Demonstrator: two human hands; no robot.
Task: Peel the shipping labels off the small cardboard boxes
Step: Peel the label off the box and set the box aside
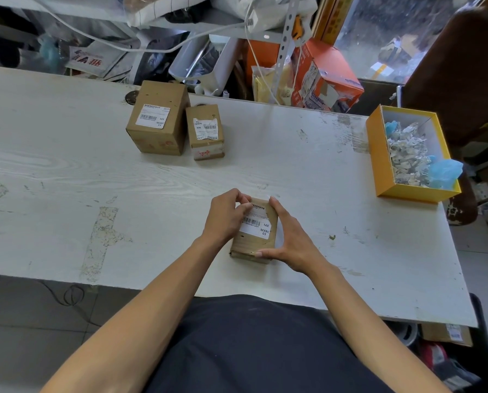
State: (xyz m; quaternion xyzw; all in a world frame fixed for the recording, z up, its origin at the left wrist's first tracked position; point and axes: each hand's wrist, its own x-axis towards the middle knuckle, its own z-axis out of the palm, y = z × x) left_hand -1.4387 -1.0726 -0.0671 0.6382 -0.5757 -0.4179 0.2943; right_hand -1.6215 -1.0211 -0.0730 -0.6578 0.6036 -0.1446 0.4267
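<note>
Peeling is under way on the small brown cardboard box (254,231) that lies flat on the worn white wooden tabletop (66,171), close to its near edge. This box serves as the landmark for everything else. On its top face sits a white printed shipping label (256,222) with a barcode, and the label's far left corner looks lifted.

The left hand (225,215) curls over the box's left side, with its fingertips (244,207) pinching at that raised corner. The right hand (286,242) braces the box from the right, fingers along the far right edge and thumb hooked round the near corner, so it grips the box itself.

To do this step well, I would keep the right hand pressing the box down so it cannot slide. The left hand's pull should probably stay low and slow, drawn back across the label toward the near right corner, since a steep tug is likely to tear the paper or strip cardboard with it.

Far beyond the box and to its left stand a taller brown cardboard box (157,120) and a smaller brown cardboard box (205,131), touching each other, both with labels in place. Well to the right of the box is an open yellow cardboard tray (379,165) holding crumpled white scraps, the likely place for the peeled label.
</note>
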